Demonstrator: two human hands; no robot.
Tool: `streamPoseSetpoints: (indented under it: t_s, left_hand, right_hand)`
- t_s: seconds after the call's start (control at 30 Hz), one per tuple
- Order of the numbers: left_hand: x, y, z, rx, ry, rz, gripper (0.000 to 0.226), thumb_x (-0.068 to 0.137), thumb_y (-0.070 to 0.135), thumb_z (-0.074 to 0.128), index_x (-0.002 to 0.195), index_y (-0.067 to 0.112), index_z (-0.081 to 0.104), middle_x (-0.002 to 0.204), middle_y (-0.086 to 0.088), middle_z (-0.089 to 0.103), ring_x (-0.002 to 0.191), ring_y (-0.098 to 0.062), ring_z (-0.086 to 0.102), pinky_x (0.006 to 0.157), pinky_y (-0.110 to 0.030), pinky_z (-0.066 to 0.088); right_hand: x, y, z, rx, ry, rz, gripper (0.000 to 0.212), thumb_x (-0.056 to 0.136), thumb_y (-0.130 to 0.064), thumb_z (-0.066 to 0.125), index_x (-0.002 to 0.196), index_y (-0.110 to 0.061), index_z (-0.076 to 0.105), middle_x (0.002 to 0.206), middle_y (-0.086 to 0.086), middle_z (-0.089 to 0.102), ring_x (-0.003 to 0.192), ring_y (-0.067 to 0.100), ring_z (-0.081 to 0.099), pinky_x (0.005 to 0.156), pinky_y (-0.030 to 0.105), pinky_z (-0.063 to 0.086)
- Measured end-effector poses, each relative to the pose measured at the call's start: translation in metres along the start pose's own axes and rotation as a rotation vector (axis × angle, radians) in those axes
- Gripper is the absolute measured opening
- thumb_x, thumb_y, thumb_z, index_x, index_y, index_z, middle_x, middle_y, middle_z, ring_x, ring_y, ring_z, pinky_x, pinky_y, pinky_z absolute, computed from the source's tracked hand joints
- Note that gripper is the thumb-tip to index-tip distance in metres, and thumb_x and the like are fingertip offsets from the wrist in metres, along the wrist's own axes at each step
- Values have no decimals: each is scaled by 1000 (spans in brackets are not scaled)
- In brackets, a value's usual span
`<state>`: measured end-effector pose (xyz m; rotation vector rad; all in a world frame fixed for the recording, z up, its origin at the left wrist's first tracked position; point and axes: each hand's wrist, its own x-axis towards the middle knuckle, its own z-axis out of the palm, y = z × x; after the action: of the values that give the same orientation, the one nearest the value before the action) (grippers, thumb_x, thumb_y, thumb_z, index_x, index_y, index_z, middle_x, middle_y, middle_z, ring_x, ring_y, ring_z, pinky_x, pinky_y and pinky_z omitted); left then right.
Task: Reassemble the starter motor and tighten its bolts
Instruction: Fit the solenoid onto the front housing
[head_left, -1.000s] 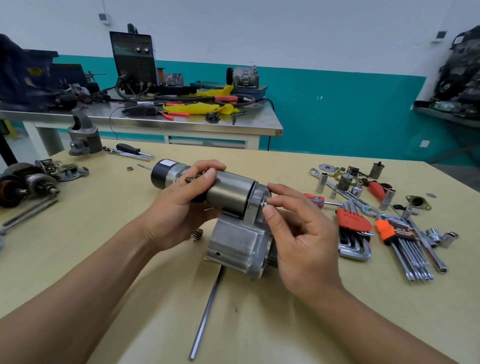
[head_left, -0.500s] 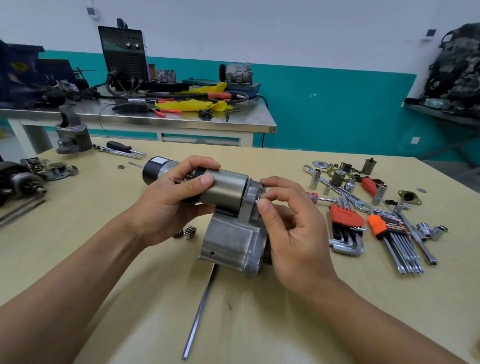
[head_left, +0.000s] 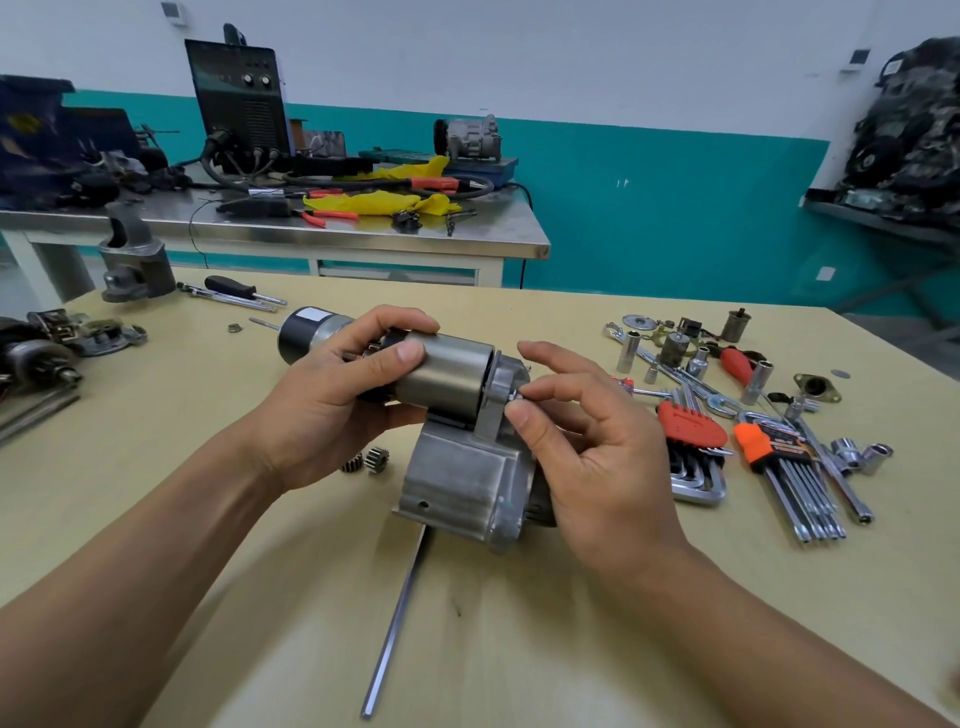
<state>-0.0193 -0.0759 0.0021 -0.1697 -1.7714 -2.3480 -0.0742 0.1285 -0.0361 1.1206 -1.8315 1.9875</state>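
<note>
Starting nearest me, a long steel rod (head_left: 400, 618) lies loose on the worktop (head_left: 545, 670), pointing up at the starter motor (head_left: 457, 478). The motor stands on its gear housing mid-worktop, just where it stood a second ago. The left grip (head_left: 332, 410) is wrapped round the motor's cylindrical body, thumb on top, and has not shifted.

The change is at the right grip (head_left: 597, 452). Half a second back its fingers were bunched over the flange; now the forefinger has lifted clear while the thumb and another finger pinch the small bolt (head_left: 517, 396) at the flange's edge. I read that as a fresh bite while spinning the bolt in by hand. The head is tiny and partly hidden, so I can't say how far it is seated. My judgement is that the bolt is started but not yet tight, and a tool must follow.

Just past the left wrist lie two small gears (head_left: 366, 461). Further right, the hex key sets (head_left: 779, 452) and sockets (head_left: 631, 351) lie well apart from the motor.
</note>
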Motion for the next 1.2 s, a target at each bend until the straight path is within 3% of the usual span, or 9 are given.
streamPoseSetpoints:
  t_s: [0.2,0.37,0.5,0.6,0.73,0.9,1.03,1.13,1.2]
  left_hand:
    - [-1,-2,4,-7,5,8,12,81,16,71,88,26,74,100,0,62,86,-17,64,78,-31,60]
    - [-2,1,8,6,4,23,20,67,27,78,86,26,75,92,6,67,82,-15,67,74,-28,59]
    - [-2,1,10,20,23,38,11,79,17,72,85,25,74,95,2,62,80,-15,65,73,-28,59]
    - [-1,0,11,33,37,40,12,80,15,71,84,26,75,96,0,60,81,-15,63,75,-30,59]
    - [-1,1,10,37,37,37,14,79,19,65,84,27,75,98,1,61,83,-16,63,79,-32,60]
    - [-1,1,9,42,38,26,13,79,19,66,85,27,75,96,3,63,81,-14,66,74,-30,59]
    - [-1,0,9,40,32,40,14,79,19,66,85,27,75,93,7,67,80,-11,67,73,-30,59]
    - [-1,0,9,64,20,45,14,80,20,66,86,28,76,91,9,67,82,-12,66,78,-33,61]
    - [-1,0,8,67,19,49,14,80,20,66,86,28,76,91,9,67,82,-11,66,76,-31,60]
  right_hand:
    - [0,-4,1,31,-11,20,20,89,-32,66,109,-27,65,132,-15,60,106,21,71,79,42,62]
    - [0,-1,-1,-12,-3,-40,16,90,-16,68,103,-25,66,128,-10,64,108,22,70,84,39,61]
    - [1,1,1,56,31,-21,11,90,-13,69,96,-21,71,124,-9,67,106,23,70,84,33,60]
    - [1,1,2,97,44,2,7,90,-17,69,96,-20,71,123,-7,68,100,22,73,79,33,61]
    - [3,-5,5,234,17,85,20,87,-24,69,107,-27,66,113,-12,72,89,18,75,66,29,61]
    - [5,-11,5,195,0,77,19,91,-25,65,109,-22,62,98,-11,75,77,18,75,59,31,60]
    - [6,-12,3,186,14,70,12,94,-24,59,100,-14,61,111,-9,69,78,32,72,60,52,61]
    - [4,-12,-3,231,-60,57,8,98,-13,55,105,-13,59,119,-11,66,94,21,73,69,36,62]
    - [1,-10,-5,210,-97,70,16,94,-6,57,105,-18,58,129,-9,63,103,25,71,79,43,61]
